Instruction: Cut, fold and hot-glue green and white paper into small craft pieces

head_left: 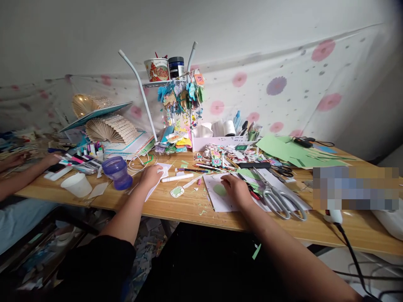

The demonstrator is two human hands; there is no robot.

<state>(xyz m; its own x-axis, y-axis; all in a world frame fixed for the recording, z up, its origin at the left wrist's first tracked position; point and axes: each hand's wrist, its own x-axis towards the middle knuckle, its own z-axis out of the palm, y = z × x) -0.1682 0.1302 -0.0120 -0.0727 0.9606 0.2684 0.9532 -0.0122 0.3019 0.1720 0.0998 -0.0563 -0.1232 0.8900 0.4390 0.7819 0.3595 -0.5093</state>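
My left hand (151, 175) rests palm down on a white sheet of paper (159, 178) near the table's middle, fingers together, holding nothing that I can see. My right hand (234, 187) lies on another white sheet (220, 201), its fingers beside a round green paper piece (219, 190). A white marker (177, 178) lies between the two hands. Large silver scissors (281, 200) lie just right of my right hand.
A purple cup (117, 172) and a white paper cup (77, 184) stand left of my left hand. Another person's arms (22, 167) reach in at the far left. Pens, stickers, green paper sheets (292, 152), a white box (214, 141) and a glue gun (334, 216) crowd the wooden table (189, 209).
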